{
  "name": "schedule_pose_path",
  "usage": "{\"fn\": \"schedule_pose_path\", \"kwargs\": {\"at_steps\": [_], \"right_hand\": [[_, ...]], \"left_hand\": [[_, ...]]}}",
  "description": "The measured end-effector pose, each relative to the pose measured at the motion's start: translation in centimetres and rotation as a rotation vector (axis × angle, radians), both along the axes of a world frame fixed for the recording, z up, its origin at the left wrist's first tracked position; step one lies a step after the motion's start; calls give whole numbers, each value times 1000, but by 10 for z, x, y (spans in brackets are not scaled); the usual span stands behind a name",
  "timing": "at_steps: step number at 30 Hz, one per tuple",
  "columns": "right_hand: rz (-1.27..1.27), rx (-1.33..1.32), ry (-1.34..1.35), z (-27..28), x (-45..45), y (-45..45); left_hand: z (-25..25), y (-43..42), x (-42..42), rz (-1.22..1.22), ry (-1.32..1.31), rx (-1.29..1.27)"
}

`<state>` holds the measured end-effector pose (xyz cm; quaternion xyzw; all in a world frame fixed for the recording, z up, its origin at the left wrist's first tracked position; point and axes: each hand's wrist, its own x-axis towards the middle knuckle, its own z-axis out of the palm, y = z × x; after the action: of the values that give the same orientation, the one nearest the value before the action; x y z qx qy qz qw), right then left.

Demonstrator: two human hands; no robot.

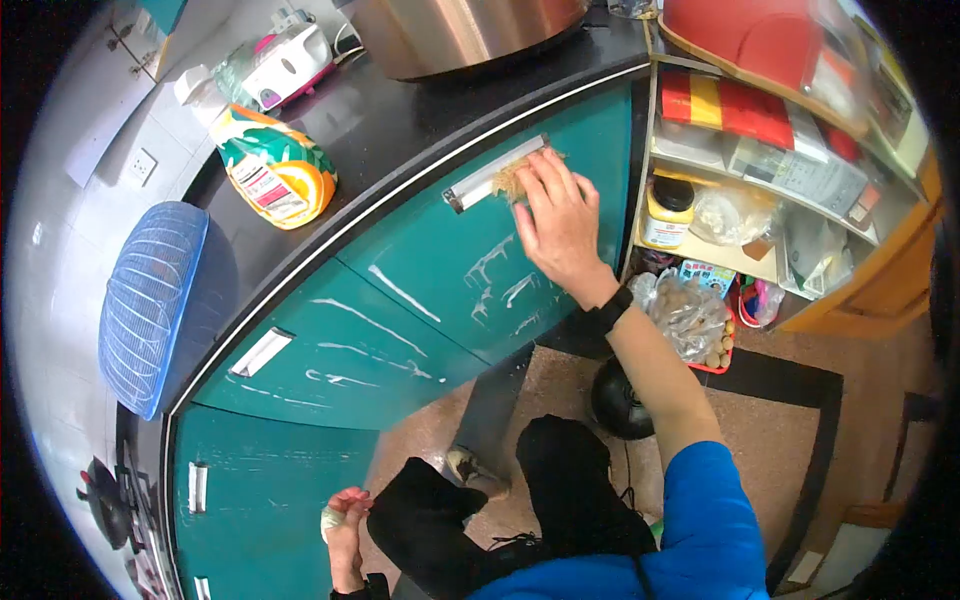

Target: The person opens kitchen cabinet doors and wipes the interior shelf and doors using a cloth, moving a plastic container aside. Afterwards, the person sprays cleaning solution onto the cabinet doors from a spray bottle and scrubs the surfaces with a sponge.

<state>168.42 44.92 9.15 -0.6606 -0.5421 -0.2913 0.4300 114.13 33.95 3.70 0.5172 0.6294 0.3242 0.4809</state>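
Note:
My right hand (562,225) presses a tan fibrous scrubber (512,178) against the silver handle (478,184) of a green cabinet door (420,240). Its fingers lie over the scrubber and partly hide it. White streaks of what looks like cleaner (487,275) mark this door, and more run across the door to its left. Low at the left, beside my knee, my left hand (346,525) is closed around a small pale object (330,520) that I cannot make out. Another silver handle (262,352) sits on the neighbouring door.
A black counter (385,125) runs above the doors, carrying an orange-and-green bag (275,170), a large metal pot (460,35) and a blue mesh cover (150,305). Shelves with a yellow jar (668,212) stand at right. A black round object (622,400) sits on the floor.

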Motion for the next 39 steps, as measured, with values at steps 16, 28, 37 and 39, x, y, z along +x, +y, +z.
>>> {"fn": "schedule_pose_path", "kwargs": {"at_steps": [16,28,37,39], "right_hand": [[379,501,598,-19,-96,39],[612,-64,155,-151,-152,51],[628,245,341,-44,-99,45],[463,261,149,29,-79,42]], "left_hand": [[5,-12,-2,22,-45,19],[-30,-29,-45,151,-15,-44],[-18,-15,-27,120,-22,-45],[-17,-15,-18,86,-53,-35]]}}
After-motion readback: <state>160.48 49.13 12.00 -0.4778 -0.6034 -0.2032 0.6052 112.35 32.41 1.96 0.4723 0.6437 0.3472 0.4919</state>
